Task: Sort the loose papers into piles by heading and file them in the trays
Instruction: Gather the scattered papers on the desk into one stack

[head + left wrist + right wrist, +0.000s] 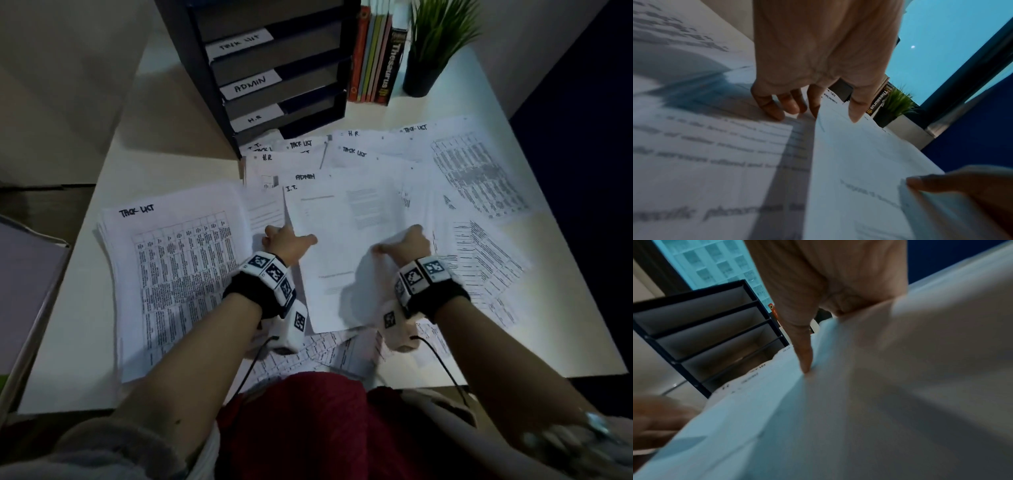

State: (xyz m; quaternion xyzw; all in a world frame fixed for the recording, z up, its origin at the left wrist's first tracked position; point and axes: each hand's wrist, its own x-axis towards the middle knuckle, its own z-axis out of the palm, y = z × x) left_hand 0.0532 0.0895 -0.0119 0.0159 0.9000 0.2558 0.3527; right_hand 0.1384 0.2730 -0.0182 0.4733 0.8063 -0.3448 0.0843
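Note:
Loose white papers headed TASK LIST, H.R, ADMIN and I.T. cover the white desk (pixel 445 102). Both hands hold up a sheet headed I.T. (pixel 329 240) in the middle. My left hand (pixel 287 241) pinches its left edge (pixel 838 146), thumb on top and fingers (pixel 777 105) beneath. My right hand (pixel 404 245) grips the sheet's right edge, which bends over the fingers; the thumb (pixel 805 353) presses on the paper (pixel 859 402). A thick TASK LIST pile (pixel 178 274) lies to the left. The black tray stack (pixel 260 75) with labels TASK LIST, ADMIN and H.R stands at the back.
Upright books (pixel 376 61) and a potted green plant (pixel 431 44) stand at the back right next to the trays. More table-printed sheets (pixel 479 178) spread to the right. A pale box (pixel 24 274) sits beside the desk's left edge.

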